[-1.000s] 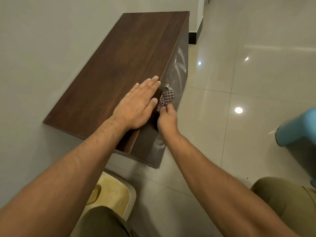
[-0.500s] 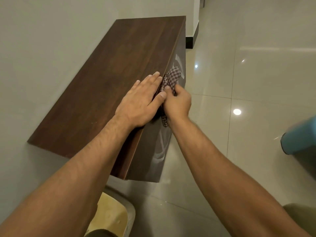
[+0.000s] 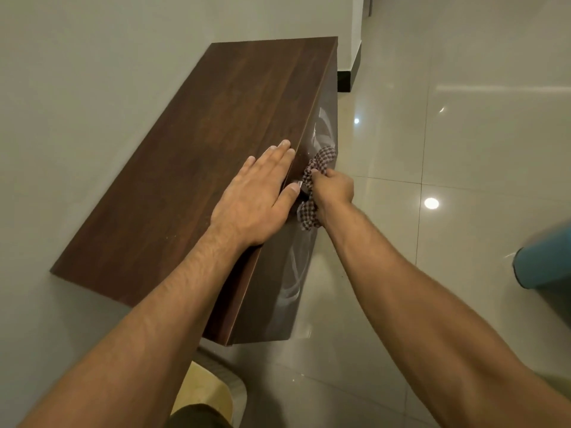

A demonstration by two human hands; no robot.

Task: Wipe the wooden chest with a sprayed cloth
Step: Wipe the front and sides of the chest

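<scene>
- You are laying your left hand (image 3: 256, 199) flat on the top of the wooden chest (image 3: 216, 149), close to its front edge. The fingers are lying straight and together, the thumb is reaching the edge, and the hand is holding nothing.
- In my judgement you are placing it there to steady the chest, so that it is not shifting while the other hand is rubbing.
- Your right hand (image 3: 335, 189) is curling into a fist around the checked cloth (image 3: 309, 214) and is pressing it against the glossy front face, just under the top edge.
- You are holding the cloth bunched and not spread, which is probably giving you a firmer pad for the narrow area near the edge.
- The cloth is coming out of the fist at 12 o'clock and again at 7 o'clock of the right hand. Its middle part is hiding inside the fingers.
- The front face of the chest is touching the cloth at 9 o'clock of the right hand, and the left hand is lying just beside, also at 9 o'clock.
- A small metal piece (image 3: 298, 183) is showing between the left thumb and the cloth. It is perhaps a latch or a handle, but it is too small to tell.
- The chest is standing on the tiled floor (image 3: 463, 149) with its back against the wall (image 3: 92, 88), at 9 o'clock of both hands.
</scene>
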